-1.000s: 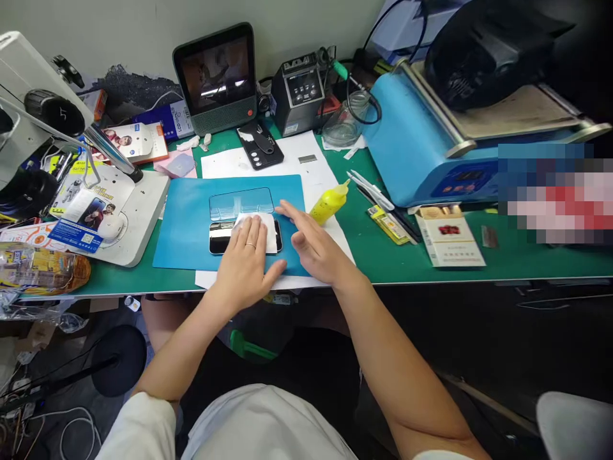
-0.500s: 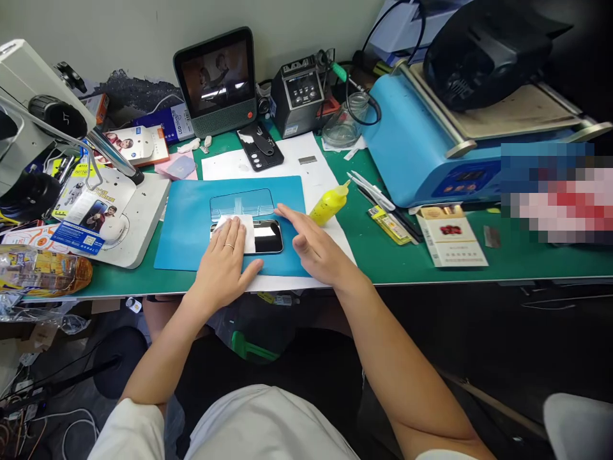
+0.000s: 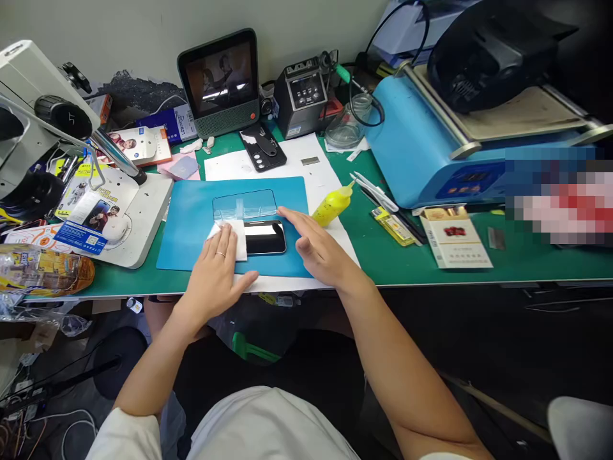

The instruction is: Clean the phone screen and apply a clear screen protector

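Note:
My left hand (image 3: 214,271) lies flat with its fingers stretched over a white wipe (image 3: 237,241), pressing it onto the left end of a phone (image 3: 268,237). The phone's dark, glossy screen shows to the right of the wipe; its left part is covered. Just behind the phone lies a clear screen glass (image 3: 253,201) with a thin black border. My right hand (image 3: 320,250) is open beside the phone's right end, its fingertips close to the right corner of the glass; whether they touch it I cannot tell. A blue mat (image 3: 179,236) lies under these things.
A yellow squeeze bottle (image 3: 334,204) stands tilted behind my right hand. Tweezers (image 3: 376,191) and a cigarette pack (image 3: 457,239) lie farther right, before a blue machine (image 3: 431,153). A microscope stand (image 3: 148,230) occupies the left. Behind the mat lies a black phone back (image 3: 262,148).
My left hand has slid the wipe left along the phone, uncovering more of its screen. My right hand has stayed almost in place.

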`<state>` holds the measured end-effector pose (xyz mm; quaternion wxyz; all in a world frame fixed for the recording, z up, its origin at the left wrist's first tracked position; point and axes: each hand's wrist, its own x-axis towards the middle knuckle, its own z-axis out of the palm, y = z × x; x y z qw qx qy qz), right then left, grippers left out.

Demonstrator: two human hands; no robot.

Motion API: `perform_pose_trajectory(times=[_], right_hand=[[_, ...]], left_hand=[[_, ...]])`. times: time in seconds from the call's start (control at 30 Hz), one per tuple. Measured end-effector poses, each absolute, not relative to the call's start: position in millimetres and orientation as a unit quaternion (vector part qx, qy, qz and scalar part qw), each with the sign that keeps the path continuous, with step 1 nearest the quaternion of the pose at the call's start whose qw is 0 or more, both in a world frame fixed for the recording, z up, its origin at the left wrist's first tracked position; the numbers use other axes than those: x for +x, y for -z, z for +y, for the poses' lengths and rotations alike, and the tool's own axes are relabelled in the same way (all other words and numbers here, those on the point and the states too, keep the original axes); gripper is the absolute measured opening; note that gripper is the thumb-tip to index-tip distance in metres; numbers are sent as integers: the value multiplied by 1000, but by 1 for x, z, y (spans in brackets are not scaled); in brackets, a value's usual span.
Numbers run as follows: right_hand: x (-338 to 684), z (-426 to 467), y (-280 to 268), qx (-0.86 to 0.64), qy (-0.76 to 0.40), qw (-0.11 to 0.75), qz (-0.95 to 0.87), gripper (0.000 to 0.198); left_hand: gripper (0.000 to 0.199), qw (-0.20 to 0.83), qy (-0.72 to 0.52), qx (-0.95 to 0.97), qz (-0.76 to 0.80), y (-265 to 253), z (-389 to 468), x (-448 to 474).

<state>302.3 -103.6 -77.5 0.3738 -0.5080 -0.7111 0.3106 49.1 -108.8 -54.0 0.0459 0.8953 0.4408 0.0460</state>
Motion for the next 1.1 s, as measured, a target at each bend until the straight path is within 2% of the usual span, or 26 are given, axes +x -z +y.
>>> perform_pose_trajectory(times=[0.13, 0.27, 0.47, 0.77, 1.1], right_hand=[[302, -103, 78, -509, -309, 378, -709, 104], [302, -103, 78, -507, -314, 372, -711, 105], [301, -103, 76, -507, -307, 376, -712, 104], [303, -101, 82, -497, -290, 388, -720, 98], [302, -102, 78, -497, -293, 382, -722, 98]], left_hand=[[99, 42, -58, 884, 463, 55, -110, 49], [93, 59, -41, 885, 460, 52, -103, 47], [97, 39, -44, 878, 476, 51, -111, 47], [74, 55, -24, 924, 378, 46, -115, 75], [55, 69, -13, 928, 366, 31, -103, 54]])
